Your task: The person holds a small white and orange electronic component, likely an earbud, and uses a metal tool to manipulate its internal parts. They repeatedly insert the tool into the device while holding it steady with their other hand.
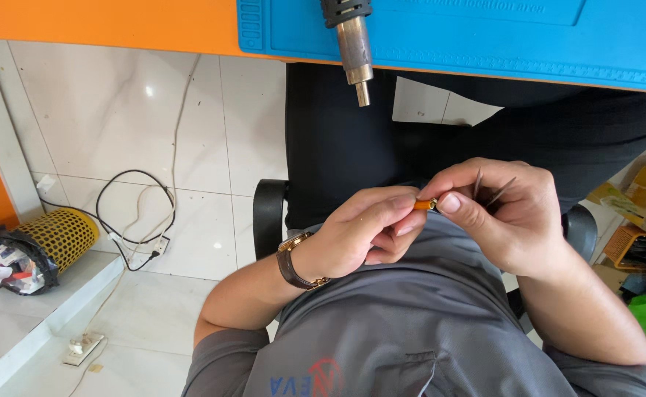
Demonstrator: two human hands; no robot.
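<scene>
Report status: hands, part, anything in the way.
Left hand and right hand both pinch a small orange part. Right hand also holds tweezers. Heat gun nozzle hangs above, apart from the hands.

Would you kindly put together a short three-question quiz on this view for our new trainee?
1. True or false: the left hand and right hand pinch a small orange piece between their fingertips.
2. Which tool hangs over the table edge above the hands? A) soldering iron B) hot-air gun nozzle C) screwdriver
3. Fill in: the right hand also holds thin metal ______.

Key: 1 true. 2 B; it lies on the blue work mat. 3 tweezers; their two tips stick up between the fingers.
</scene>
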